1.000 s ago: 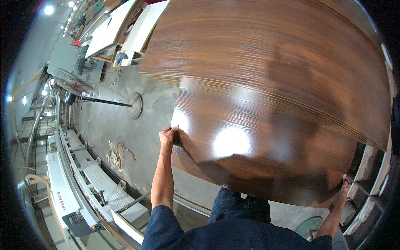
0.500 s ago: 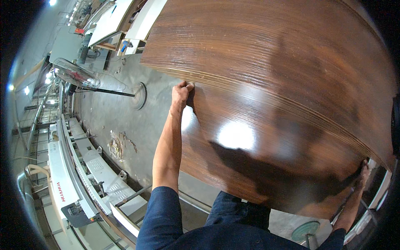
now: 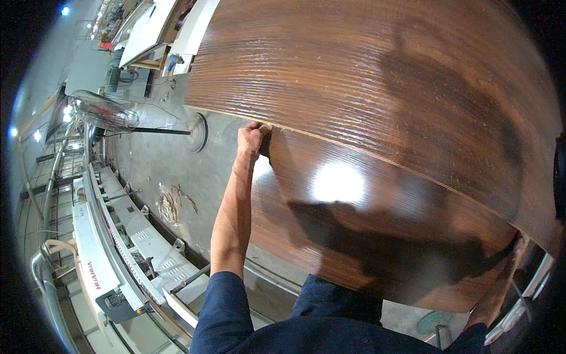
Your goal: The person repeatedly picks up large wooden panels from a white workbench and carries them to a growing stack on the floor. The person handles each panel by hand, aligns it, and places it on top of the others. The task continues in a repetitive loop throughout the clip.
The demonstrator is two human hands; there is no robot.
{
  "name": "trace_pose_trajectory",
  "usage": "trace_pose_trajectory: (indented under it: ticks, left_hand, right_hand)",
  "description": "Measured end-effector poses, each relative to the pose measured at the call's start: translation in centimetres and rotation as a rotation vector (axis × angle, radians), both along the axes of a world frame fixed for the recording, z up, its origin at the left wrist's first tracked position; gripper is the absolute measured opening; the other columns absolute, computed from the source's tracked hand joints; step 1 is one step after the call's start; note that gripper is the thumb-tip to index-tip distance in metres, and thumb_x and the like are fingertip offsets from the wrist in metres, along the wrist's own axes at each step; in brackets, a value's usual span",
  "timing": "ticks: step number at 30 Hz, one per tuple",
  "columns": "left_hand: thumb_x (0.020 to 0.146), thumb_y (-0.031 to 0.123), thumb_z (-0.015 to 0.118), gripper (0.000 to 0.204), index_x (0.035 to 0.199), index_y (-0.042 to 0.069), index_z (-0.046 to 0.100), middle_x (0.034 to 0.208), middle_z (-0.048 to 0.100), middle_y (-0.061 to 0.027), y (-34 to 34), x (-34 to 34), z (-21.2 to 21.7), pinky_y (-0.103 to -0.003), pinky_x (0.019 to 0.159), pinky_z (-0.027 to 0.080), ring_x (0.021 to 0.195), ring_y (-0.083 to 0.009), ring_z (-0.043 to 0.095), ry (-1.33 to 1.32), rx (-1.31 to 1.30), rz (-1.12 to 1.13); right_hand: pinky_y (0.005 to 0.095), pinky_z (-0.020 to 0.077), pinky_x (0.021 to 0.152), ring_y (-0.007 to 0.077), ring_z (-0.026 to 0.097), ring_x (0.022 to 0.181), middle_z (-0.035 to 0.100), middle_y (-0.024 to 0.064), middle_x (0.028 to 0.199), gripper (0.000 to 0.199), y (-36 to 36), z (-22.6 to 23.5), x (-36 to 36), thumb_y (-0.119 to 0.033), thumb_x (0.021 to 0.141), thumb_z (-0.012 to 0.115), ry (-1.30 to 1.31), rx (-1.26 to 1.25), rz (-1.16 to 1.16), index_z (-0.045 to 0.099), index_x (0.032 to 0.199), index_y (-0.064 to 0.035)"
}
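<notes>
A glossy brown wood-grain panel [image 3: 377, 236] slants across in front of my body, its surface catching a bright reflection and shadows. My left hand [image 3: 253, 140] is closed on its far left corner, thumb on the upper face and fingers beneath. At the opposite right corner, dim and partly hidden, my right hand [image 3: 520, 251] grips the edge. Another wood-grain board [image 3: 330, 76] lies just beyond, its pale near edge running along the far edge of the held panel. Whether the two touch along that line I cannot tell.
A pedestal fan [image 3: 106, 112] stands on the grey floor at left. A long white machine [image 3: 112, 265] runs along the left side, with tangled scraps [image 3: 169, 203] beside it. White boards [image 3: 147, 32] and a blue tool [image 3: 174, 61] are at the far left. A green round object [image 3: 433, 322] is near my right arm.
The held panel's far edge has come up close to the top of the boards beyond, covering the layered edges seen before. Both hands keep hold; the view has shifted slightly.
</notes>
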State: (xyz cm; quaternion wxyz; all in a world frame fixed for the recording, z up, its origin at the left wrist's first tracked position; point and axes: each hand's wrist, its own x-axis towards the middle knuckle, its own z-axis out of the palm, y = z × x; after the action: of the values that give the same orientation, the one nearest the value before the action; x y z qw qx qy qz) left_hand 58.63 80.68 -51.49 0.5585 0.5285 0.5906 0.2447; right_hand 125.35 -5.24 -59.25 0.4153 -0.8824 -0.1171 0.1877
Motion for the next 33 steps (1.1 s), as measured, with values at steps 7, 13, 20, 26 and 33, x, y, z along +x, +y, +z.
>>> trace_pose_trajectory:
  ticks: [7,13,20,26,33]
  left_hand:
    - [0.079,0.006,0.066,0.015,0.090,-0.004,0.069,0.079,0.066,-0.0052,0.2,-0.3,0.4,-0.028,0.065,0.048,0.070,-0.0131,0.058,0.052,-0.029,-0.011]
    - [0.083,0.031,0.067,0.060,0.128,-0.003,0.048,0.123,0.048,-0.0276,-3.7,-3.9,-1.2,-0.041,0.101,0.035,0.119,-0.0389,0.042,0.610,0.699,-0.097]
    - [0.095,0.036,0.046,0.063,0.134,-0.012,0.033,0.140,0.034,-0.0279,-26.2,-17.9,1.0,-0.042,0.106,0.032,0.126,-0.0371,0.040,0.612,0.325,0.741]
    - [0.094,0.062,0.021,0.075,0.141,0.006,0.032,0.144,0.036,-0.0127,-30.3,-18.4,-1.8,-0.042,0.107,0.031,0.128,-0.0317,0.038,-0.701,-0.462,1.126]
    - [0.094,0.062,0.019,0.075,0.140,0.004,0.034,0.142,0.039,-0.0123,-30.7,-19.4,-3.0,-0.043,0.105,0.034,0.126,-0.0312,0.041,-0.872,-0.420,1.097]
  right_hand:
    - [0.0378,0.0409,0.092,0.0262,0.054,0.107,0.059,0.0113,0.117,0.046,0.1,0.7,0.9,-0.040,0.092,0.053,-0.230,-0.158,0.079,0.058,0.119,-0.0030]
    - [0.0483,0.0467,0.086,0.0405,0.053,0.109,0.053,0.0268,0.122,0.057,12.2,1.9,-9.9,-0.051,0.094,0.040,-0.523,-1.055,-0.452,0.051,0.127,-0.0059]
    - [0.0557,0.0150,0.110,0.0430,0.020,0.136,0.024,0.0232,0.148,0.058,29.6,7.4,-38.7,-0.042,0.098,0.032,-0.801,-0.548,0.264,0.029,0.143,-0.0050]
    - [0.0526,0.0192,0.109,0.0395,0.022,0.136,0.024,0.0174,0.150,0.056,32.6,7.8,-41.9,-0.041,0.098,0.026,-0.740,-0.839,0.179,0.026,0.145,-0.0116]
    - [0.0584,0.0225,0.106,0.0413,0.023,0.136,0.025,0.0191,0.149,0.056,32.1,7.2,-42.8,-0.041,0.097,0.030,-0.844,-0.775,0.143,0.028,0.144,-0.0113]
